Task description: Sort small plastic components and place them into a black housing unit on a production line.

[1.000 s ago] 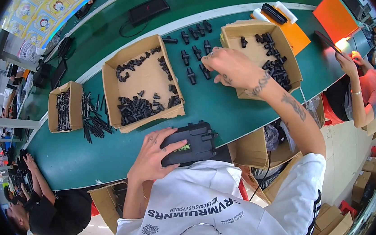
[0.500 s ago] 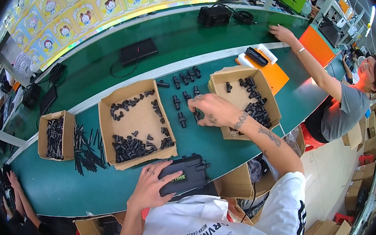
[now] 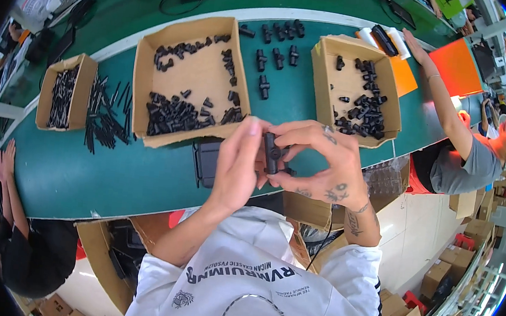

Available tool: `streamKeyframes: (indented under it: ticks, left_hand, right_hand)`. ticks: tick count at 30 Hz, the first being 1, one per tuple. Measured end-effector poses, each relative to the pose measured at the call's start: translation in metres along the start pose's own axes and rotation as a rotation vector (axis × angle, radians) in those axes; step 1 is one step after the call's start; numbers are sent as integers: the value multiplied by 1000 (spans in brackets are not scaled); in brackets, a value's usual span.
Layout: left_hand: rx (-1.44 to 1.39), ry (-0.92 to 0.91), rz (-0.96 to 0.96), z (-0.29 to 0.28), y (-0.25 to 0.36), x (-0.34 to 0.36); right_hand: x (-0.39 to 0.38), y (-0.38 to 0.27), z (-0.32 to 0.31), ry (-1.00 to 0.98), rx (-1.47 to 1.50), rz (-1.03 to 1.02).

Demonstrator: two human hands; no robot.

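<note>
In front of my chest I hold a black cylindrical plastic fitting (image 3: 275, 153) with a side knob. The fingertips of my right hand (image 3: 331, 165) pinch it from the right, its thumb below and index finger above. My left hand (image 3: 239, 163) closes on the fitting from the left, with its fingers partly hidden behind it. Under my hands lies a black plastic case (image 3: 205, 162), mostly covered by my left hand. Beyond them, several similar black fittings (image 3: 263, 87) stand in loose rows on the green table between two cardboard trays.
The left cardboard tray (image 3: 140, 86) and right cardboard tray (image 3: 396, 111) contain small black parts. Farther left, a small carton (image 3: 84, 96) holds thin black rods, with more rods (image 3: 103, 119) beside it. A co-worker's arm (image 3: 444, 103) reaches over the table at right.
My right hand has come back from the rows of fittings with one in its fingers. My left hand has left the top of the case and met the right hand at the fitting. The view has shifted.
</note>
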State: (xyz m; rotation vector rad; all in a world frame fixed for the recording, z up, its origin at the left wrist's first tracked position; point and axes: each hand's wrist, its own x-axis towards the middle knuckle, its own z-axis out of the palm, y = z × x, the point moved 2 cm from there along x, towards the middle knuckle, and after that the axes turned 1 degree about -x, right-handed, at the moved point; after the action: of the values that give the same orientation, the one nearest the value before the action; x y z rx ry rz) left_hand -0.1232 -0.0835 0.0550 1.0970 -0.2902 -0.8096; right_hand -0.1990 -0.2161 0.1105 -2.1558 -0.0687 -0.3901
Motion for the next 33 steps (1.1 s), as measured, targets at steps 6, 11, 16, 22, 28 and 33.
streamKeyframes:
  ticks: [6, 11, 16, 22, 28, 33]
  left_hand:
    - [98, 82, 6, 7, -1, -12]
    - [7, 112, 60, 8, -4, -17]
    - [-73, 163, 158, 11, -11, -18]
    - [24, 193, 238, 6, -21, -13]
    - [139, 208, 236, 5, -36, -17]
    - [271, 96, 132, 2, -47, -27]
  right_hand:
    - [-9, -2, 9, 45, 10, -37]
    - [-15, 1, 10, 15, 15, -86]
    - [-15, -4, 12, 41, 31, -110]
    - [-18, 2, 15, 31, -10, -109]
    - [-26, 0, 13, -17, -85, -91]
    - [-38, 7, 7, -65, -139, -117]
